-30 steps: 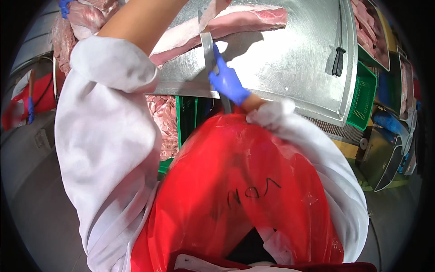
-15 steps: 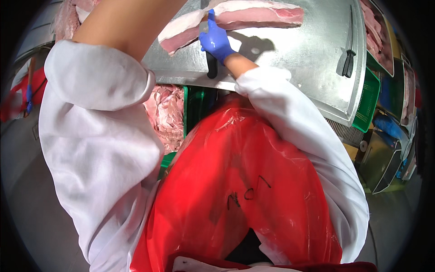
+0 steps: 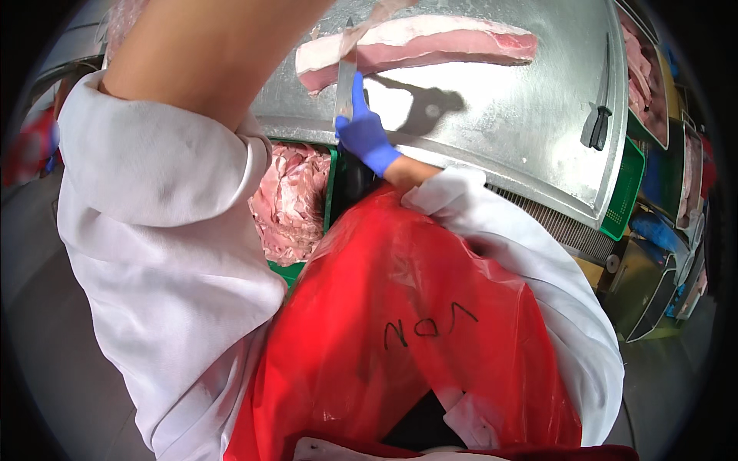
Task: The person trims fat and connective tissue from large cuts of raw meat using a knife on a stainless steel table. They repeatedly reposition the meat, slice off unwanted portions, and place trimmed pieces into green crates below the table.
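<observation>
A long slab of pale pork with a white fat layer lies on the steel worktop. In my blue-gloved right hand is a knife, blade pointing away from me across the slab's left part; the fingers are closed on it, index finger extended along it, and partly hide it. A thin pale strip shows above the blade at the top edge. My bare left forearm runs out of the upper edge, so my left hand is out of sight.
A green crate of meat pieces sits below the worktop's front edge. A black-handled tool lies on the right, beside a tray of meat and a green perforated crate. A blurred red-clad person is at far left.
My right hand and the knife went forward onto the slab half a second ago and are now drawn back toward me. The slab appears farther right in the picture.
</observation>
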`<state>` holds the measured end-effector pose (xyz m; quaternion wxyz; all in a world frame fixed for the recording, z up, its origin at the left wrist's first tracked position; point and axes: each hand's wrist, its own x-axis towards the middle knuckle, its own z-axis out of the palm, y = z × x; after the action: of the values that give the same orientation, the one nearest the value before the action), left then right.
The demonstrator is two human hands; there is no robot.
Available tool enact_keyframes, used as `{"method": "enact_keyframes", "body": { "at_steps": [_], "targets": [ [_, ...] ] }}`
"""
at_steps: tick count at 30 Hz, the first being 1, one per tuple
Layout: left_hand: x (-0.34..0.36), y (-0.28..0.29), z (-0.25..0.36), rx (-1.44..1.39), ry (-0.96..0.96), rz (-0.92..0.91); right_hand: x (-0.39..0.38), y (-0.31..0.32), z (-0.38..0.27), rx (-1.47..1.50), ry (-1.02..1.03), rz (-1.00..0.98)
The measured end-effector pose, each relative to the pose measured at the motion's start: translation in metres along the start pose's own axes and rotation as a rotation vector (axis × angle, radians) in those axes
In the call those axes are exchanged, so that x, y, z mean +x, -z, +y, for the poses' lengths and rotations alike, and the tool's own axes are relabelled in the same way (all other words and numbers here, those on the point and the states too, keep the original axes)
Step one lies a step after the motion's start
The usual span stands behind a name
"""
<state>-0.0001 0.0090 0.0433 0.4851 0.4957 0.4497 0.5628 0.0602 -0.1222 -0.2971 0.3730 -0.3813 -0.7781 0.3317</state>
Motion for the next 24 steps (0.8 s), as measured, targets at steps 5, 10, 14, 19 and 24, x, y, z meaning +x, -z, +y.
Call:
{"method": "enact_keyframes", "body": {
  "at_steps": [5,10,14,19,24],
  "targets": [
    [-0.046,0.047,-0.006,-0.005,0.004,0.011,0.093,0.019,0.002,0.478,-0.543,-0.24],
    [-0.153,0.101,-0.001,0.053,0.025,0.242,0.015,-0.035,-0.016,0.343,-0.286,-0.219],
    [-0.17,0.124,-0.006,0.058,0.025,0.279,0.118,-0.023,-0.013,0.604,-0.718,-0.288],
    [-0.192,0.141,0.004,0.086,-0.016,0.367,0.028,-0.047,-0.04,0.898,-0.486,-0.258],
    [-0.174,0.112,0.029,0.104,-0.058,0.338,0.116,-0.052,-0.027,0.908,-0.625,-0.27]
  ]
}}
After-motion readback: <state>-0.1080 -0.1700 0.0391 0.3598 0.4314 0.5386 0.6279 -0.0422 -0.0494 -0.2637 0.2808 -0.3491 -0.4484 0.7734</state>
